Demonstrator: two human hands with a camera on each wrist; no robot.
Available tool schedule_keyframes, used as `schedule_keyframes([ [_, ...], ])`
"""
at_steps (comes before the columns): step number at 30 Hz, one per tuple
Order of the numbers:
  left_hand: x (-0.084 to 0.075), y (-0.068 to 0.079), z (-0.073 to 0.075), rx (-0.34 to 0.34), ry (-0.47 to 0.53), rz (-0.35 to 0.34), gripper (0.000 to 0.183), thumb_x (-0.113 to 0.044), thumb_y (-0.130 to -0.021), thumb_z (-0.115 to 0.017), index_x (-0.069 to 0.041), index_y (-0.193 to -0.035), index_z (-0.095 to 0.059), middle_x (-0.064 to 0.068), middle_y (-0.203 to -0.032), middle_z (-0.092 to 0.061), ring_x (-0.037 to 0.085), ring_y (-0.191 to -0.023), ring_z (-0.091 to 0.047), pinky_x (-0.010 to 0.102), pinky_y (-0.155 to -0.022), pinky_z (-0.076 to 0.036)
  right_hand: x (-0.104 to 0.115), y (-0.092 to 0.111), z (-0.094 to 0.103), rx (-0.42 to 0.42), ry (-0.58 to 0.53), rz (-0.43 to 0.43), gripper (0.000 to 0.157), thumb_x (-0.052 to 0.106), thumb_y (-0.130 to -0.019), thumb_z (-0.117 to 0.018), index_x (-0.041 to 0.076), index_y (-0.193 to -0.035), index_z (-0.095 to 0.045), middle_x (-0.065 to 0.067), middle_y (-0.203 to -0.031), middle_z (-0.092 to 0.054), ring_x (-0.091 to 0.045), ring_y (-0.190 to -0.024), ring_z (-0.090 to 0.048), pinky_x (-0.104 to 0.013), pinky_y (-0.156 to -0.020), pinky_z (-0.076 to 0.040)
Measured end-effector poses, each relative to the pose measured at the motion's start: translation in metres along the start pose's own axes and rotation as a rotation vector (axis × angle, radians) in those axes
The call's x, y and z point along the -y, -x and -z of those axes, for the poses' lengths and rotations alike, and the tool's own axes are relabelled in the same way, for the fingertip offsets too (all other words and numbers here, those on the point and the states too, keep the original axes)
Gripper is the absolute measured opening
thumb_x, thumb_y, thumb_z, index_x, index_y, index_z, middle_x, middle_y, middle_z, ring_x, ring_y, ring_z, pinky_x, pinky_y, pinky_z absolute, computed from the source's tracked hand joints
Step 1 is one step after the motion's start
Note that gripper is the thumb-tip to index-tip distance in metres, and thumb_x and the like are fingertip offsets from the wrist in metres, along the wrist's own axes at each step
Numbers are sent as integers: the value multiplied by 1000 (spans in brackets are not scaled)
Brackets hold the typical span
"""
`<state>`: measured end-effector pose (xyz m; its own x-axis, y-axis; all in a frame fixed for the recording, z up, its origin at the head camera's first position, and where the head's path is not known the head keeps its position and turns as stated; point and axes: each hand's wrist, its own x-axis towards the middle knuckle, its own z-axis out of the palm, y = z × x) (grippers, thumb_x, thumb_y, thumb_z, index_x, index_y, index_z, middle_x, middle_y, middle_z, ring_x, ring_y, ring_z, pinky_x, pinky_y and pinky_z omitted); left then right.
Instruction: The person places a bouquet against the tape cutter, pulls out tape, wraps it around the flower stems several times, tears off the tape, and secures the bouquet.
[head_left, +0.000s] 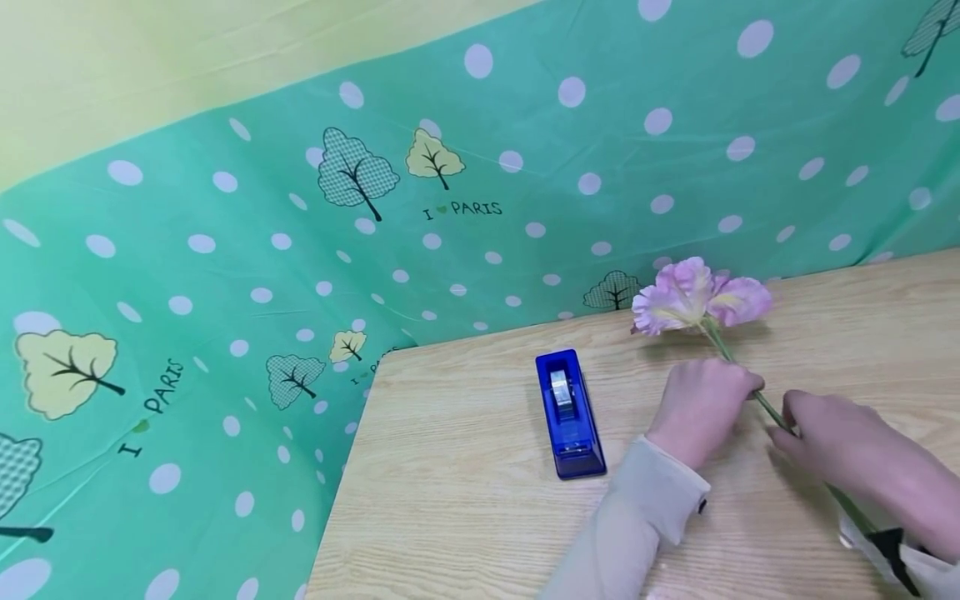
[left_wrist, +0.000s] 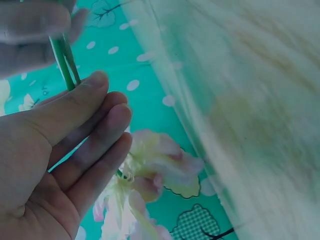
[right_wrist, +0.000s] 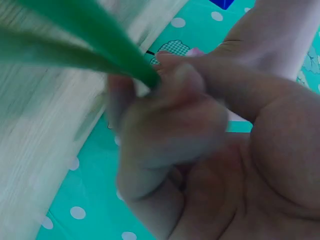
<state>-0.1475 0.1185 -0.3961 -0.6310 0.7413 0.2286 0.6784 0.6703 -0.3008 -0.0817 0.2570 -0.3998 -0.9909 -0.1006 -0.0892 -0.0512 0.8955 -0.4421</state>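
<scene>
Pink-and-white flowers [head_left: 690,296] with ruffled petals lie toward the back of the table, their long green stems [head_left: 772,410] running down to the right. My left hand [head_left: 705,408] pinches the stems between thumb and fingers a little below the blossoms. Lower down, my right hand [head_left: 855,442] grips the same stems with curled fingers. Two stems [right_wrist: 112,42], one bright green and one duller, come together at the right fingertips in the right wrist view. In the left wrist view the blossoms [left_wrist: 150,175] show beyond my left fingers. Part of the stems is hidden by the hands.
A blue tape dispenser [head_left: 573,437] with a roll of tape stands left of my left hand on the light wooden table [head_left: 450,450]. Behind and to the left hangs a green cloth [head_left: 247,250] with white dots and printed trees.
</scene>
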Motion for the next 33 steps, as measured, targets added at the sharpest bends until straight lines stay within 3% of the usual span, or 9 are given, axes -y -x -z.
schedule_keyframes([
  [6,-2,2,5,-24,-51,12,19,-37,-97,-60,-49,-87,-71,-24,-70,-62,0,-57,-52,20,-43,-32,2,-1,-2,-166,45,97,38,11,-94,-64,13,-62,-44,3,-56,-35,-15,-53,-36,-31,-49,-31],
  [11,-2,4,8,-33,-58,22,19,-33,-96,-62,-45,-82,-69,-23,-67,-60,1,-55,-48,21,-42,-29,3,-1,-1,-221,75,134,44,9,-91,-67,16,-58,-38,5,-55,-29,-13,-53,-32,-29,-50,-29],
  [18,5,9,17,-39,-42,2,18,-26,-94,-65,-42,-86,-68,-23,-70,-62,1,-53,-49,21,-41,-29,4,0,2,-230,89,154,42,8,-90,-68,17,-58,-42,6,-54,-32,-12,-53,-33,-29,-51,-31],
  [24,23,16,28,-103,-57,95,13,-31,-88,-73,-41,-79,-70,-23,-65,-62,0,-52,-50,21,-41,-27,10,-1,9,-170,84,179,32,9,-91,-67,16,-63,-54,7,-55,-39,-11,-55,-36,-30,-52,-34],
  [27,30,19,34,-98,-46,81,8,-34,-88,-74,-41,-84,-73,-23,-75,-67,0,-63,-57,18,-46,-34,12,0,10,-172,89,191,33,10,-91,-68,17,-62,-52,8,-55,-37,-10,-54,-35,-28,-52,-32],
  [30,34,23,40,-80,-19,23,7,-33,-89,-74,-39,-93,-75,-21,-88,-69,-1,-77,-59,12,-62,-45,14,3,11,-188,99,199,36,10,-90,-68,18,-61,-49,8,-54,-35,-9,-53,-32,-26,-51,-30],
  [33,39,27,45,-52,-19,-27,11,-38,-90,-72,-36,-100,-76,-17,-97,-67,0,-86,-58,11,-75,-49,17,5,11,-181,100,192,33,10,-90,-69,18,-62,-53,9,-55,-40,-9,-53,-34,-27,-51,-32],
])
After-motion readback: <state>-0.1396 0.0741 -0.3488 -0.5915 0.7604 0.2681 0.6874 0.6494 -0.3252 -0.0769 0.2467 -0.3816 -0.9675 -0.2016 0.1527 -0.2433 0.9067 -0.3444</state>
